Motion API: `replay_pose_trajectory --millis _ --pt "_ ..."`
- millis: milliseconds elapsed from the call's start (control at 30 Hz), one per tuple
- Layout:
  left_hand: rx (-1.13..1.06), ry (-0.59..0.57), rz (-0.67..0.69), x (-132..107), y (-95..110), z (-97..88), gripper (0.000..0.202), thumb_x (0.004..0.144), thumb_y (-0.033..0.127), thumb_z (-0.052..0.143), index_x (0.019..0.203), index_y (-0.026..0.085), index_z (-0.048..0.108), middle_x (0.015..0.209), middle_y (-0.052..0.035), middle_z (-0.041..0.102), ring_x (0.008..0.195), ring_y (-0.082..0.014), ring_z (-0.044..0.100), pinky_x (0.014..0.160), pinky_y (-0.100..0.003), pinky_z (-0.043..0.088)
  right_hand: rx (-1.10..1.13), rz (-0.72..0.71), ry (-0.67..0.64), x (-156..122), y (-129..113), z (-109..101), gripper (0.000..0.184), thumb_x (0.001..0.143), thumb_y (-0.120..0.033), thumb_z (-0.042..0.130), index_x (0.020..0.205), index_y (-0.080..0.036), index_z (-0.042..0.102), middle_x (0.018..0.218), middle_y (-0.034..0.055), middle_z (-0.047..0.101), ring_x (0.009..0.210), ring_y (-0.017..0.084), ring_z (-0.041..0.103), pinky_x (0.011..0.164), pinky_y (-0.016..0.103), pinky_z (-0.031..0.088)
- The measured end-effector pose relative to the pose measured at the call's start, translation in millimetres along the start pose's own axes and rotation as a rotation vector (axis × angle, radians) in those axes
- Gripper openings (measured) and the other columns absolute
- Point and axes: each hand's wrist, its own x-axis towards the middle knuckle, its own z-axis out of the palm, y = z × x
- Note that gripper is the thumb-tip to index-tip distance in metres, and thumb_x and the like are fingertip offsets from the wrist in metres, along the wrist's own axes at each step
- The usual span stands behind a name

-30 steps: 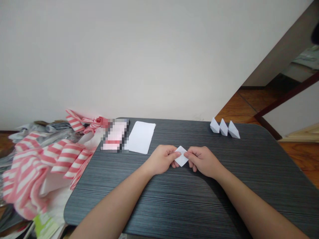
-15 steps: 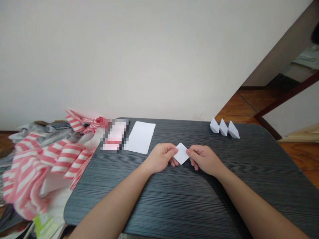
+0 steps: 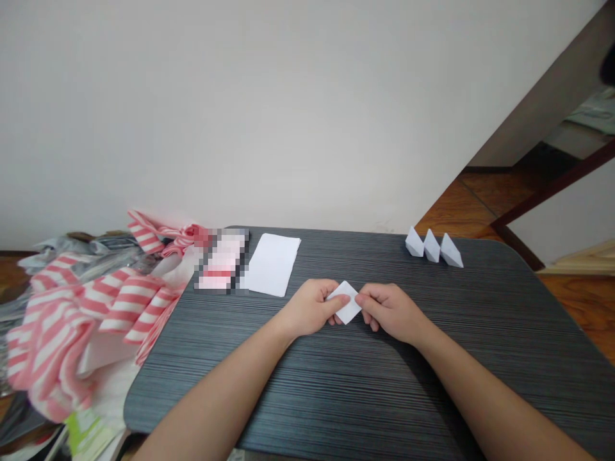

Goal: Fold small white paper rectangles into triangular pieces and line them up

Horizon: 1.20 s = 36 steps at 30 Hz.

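Note:
A small folded piece of white paper (image 3: 348, 306), diamond-shaped, is pinched between both my hands over the middle of the dark striped table (image 3: 336, 390). My left hand (image 3: 312, 308) grips its left corner with thumb and curled fingers. My right hand (image 3: 391, 311) pinches its right corner the same way. Both hands rest low, near or on the tabletop.
Three folded white paper pieces (image 3: 433, 247) stand in a row at the table's far right. A stack of white paper sheets (image 3: 273, 264) lies at the far middle, beside a blurred pink item (image 3: 221, 261). Red-and-white striped bags (image 3: 91, 314) pile up off the left edge.
The folded paper has tilted and dropped slightly between my fingers, and both hands have closed in a little on it. Nothing else on the table has moved.

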Motion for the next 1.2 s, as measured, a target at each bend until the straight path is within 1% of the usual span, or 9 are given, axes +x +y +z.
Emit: replay_pose_trajectory --millis 100,267,467,667,867,1000,1067,1133,1200 --pt "0.021 0.005 0.016 -0.6 -0.9 0.3 0.027 0.084 0.037 0.052 0.075 0.012 0.058 0.061 -0.0017 0.059 0.053 -0.0096 0.054 0.050 -0.020 0.044 0.030 -0.005 -0.032 0.2 -1.0 0.5 0.026 0.088 -0.032 0.048 0.067 -0.018 0.055 0.053 -0.0026 0.058 0.040 0.009 0.051 0.044 0.020 0.039" --pt "0.048 0.005 0.028 0.7 -2.7 0.4 0.029 0.085 0.039 0.050 0.076 0.012 0.059 0.062 -0.0021 0.060 0.052 -0.0099 0.055 0.050 -0.020 0.044 0.000 0.006 -0.026 -1.9 -3.1 -1.4 0.031 0.090 -0.033 0.046 0.063 -0.018 0.053 0.049 -0.0026 0.056 0.040 0.009 0.051 0.045 0.020 0.039" --pt "-0.063 0.000 0.003 3.7 -3.8 -2.2 0.034 0.087 0.042 0.046 0.075 0.012 0.057 0.060 -0.0042 0.062 0.051 -0.0108 0.057 0.050 -0.022 0.046 0.068 0.040 -0.001 -1.6 3.6 -2.8 0.031 0.090 -0.033 0.047 0.063 -0.017 0.051 0.050 -0.0023 0.057 0.039 0.009 0.052 0.044 0.019 0.039" --pt "-0.098 -0.005 -0.009 4.1 -3.9 -3.9 0.035 0.087 0.042 0.047 0.074 0.011 0.058 0.060 -0.0058 0.064 0.049 -0.0111 0.058 0.049 -0.022 0.047 0.098 0.046 0.014 0.6 6.4 -1.4 0.033 0.090 -0.034 0.047 0.062 -0.017 0.052 0.050 -0.0020 0.057 0.040 0.009 0.052 0.045 0.020 0.040" --pt "-0.155 0.014 0.010 5.3 -6.5 -3.4 0.033 0.088 0.041 0.046 0.079 0.011 0.057 0.060 -0.0054 0.064 0.050 -0.0113 0.058 0.050 -0.022 0.048 0.071 0.051 0.039 -1.4 5.7 -3.0 0.035 0.091 -0.034 0.046 0.060 -0.017 0.051 0.047 -0.0031 0.054 0.038 0.008 0.050 0.045 0.020 0.039" --pt "-0.244 0.057 0.007 8.1 -10.0 -3.6 0.026 0.087 0.039 0.048 0.089 0.014 0.052 0.056 -0.0015 0.061 0.048 -0.0117 0.057 0.047 -0.022 0.047 0.137 0.025 0.018 -1.6 8.7 -3.0 0.037 0.092 -0.035 0.044 0.060 -0.016 0.052 0.047 -0.0025 0.054 0.039 0.008 0.050 0.045 0.020 0.038" --pt "-0.255 0.079 0.014 9.2 -11.7 -3.7 0.024 0.087 0.038 0.049 0.088 0.015 0.050 0.056 -0.0005 0.060 0.047 -0.0114 0.057 0.046 -0.021 0.045 0.210 0.006 0.003 -0.7 11.2 -2.0 0.037 0.094 -0.036 0.040 0.067 -0.016 0.055 0.052 -0.0011 0.056 0.041 0.008 0.051 0.044 0.021 0.038" --pt "-0.245 0.095 0.021 9.6 -12.6 -3.5 0.024 0.087 0.038 0.049 0.085 0.015 0.050 0.058 -0.0004 0.059 0.048 -0.0107 0.055 0.045 -0.021 0.045 0.266 -0.033 0.054 0.4 13.0 -0.4 0.030 0.095 -0.034 0.037 0.087 -0.016 0.059 0.064 0.0009 0.060 0.045 0.009 0.052 0.045 0.021 0.039" --pt "-0.230 0.103 0.026 8.8 -12.4 -3.3 0.023 0.087 0.038 0.049 0.085 0.015 0.050 0.060 0.0002 0.058 0.047 -0.0097 0.054 0.045 -0.020 0.044 0.252 -0.117 0.154 0.8 13.7 1.0 0.025 0.093 -0.029 0.041 0.112 -0.019 0.054 0.085 0.0048 0.063 0.054 0.010 0.055 0.050 0.023 0.043"
